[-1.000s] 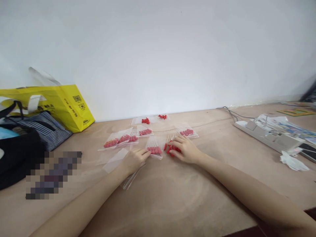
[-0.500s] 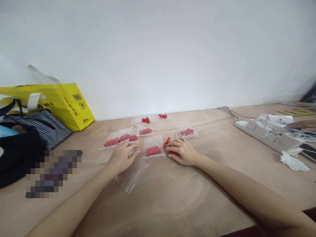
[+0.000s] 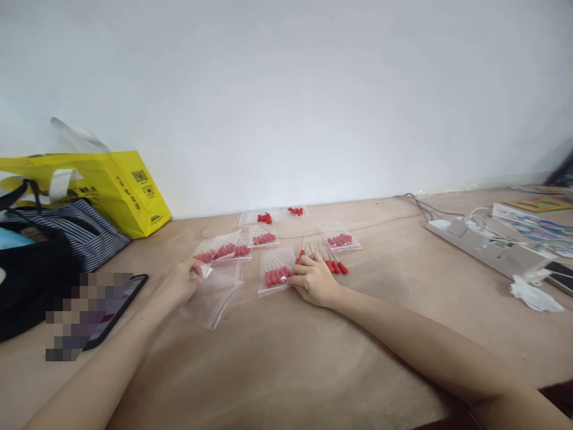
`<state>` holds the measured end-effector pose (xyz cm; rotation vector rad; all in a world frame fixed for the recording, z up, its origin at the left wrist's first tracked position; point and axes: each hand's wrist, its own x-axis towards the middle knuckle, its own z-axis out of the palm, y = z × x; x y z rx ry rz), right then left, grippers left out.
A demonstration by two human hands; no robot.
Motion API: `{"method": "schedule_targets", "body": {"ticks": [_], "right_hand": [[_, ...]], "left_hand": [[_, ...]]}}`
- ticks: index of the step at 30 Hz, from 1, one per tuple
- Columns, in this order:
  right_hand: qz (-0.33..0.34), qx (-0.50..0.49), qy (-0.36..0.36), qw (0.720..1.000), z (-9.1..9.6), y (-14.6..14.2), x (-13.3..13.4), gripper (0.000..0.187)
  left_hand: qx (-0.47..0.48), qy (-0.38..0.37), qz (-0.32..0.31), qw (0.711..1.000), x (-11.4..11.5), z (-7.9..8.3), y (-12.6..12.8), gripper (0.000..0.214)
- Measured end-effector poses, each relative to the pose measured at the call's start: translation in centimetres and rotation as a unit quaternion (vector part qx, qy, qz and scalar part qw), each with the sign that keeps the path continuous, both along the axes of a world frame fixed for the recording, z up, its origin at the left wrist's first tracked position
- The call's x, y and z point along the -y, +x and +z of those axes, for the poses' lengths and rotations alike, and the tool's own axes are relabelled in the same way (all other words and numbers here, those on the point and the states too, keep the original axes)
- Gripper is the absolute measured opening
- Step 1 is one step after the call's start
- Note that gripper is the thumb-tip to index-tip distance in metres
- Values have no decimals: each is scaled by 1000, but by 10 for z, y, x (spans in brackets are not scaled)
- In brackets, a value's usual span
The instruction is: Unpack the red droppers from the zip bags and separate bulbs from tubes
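Several small clear bags of red-tipped sticks lie on the wooden table. My left hand pinches the edge of an empty clear bag, lifting it a little off a thin stack of such bags. My right hand rests on the table with fingers curled, touching the right edge of a filled bag. Loose red-tipped sticks lie just behind that hand. More filled bags sit farther back.
A yellow shopping bag, a striped bag and a black bag stand at the left. A phone lies near my left forearm. At the right are a power strip with cables, papers and another phone.
My left hand slid left and took hold of an empty bag. My right hand moved left off the loose sticks to the filled bag. Another person's hand at the far right is gone.
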<state>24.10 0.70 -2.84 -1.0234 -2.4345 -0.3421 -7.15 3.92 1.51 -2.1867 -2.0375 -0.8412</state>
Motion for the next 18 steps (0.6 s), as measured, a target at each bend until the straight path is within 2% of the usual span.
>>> {"method": "schedule_targets", "body": {"ticks": [2, 4, 5, 7, 8, 10, 13, 15, 18], "right_hand": [[1, -2, -1, 1000, 1, 1, 1, 21], [5, -2, -4, 1000, 1, 2, 1, 22], [9, -3, -5, 1000, 2, 2, 1, 23], [15, -6, -6, 1000, 1, 4, 0, 23], [18, -9, -5, 1000, 1, 5, -1, 22], [23, -18, -3, 1000, 0, 8, -1, 22], [22, -39, -6, 999, -3, 13, -1, 20], [13, -52, -12, 999, -3, 16, 1, 18], [-7, -72, -9, 997, -3, 19, 5, 17]], "left_hand": [[-32, 22, 30, 999, 2, 4, 2, 10], [-77, 64, 6, 995, 9, 5, 19, 13], [-87, 82, -62, 991, 13, 5, 33, 12], [-86, 47, -234, 967, 24, 3, 64, 16], [-88, 18, -290, 953, 29, 2, 80, 17], [-99, -23, -356, 929, 37, 0, 107, 20], [-123, -42, -377, 917, 41, -4, 130, 16], [-120, -37, -380, 916, 39, -6, 135, 13], [-71, -54, -371, 924, 36, -8, 134, 20]]}}
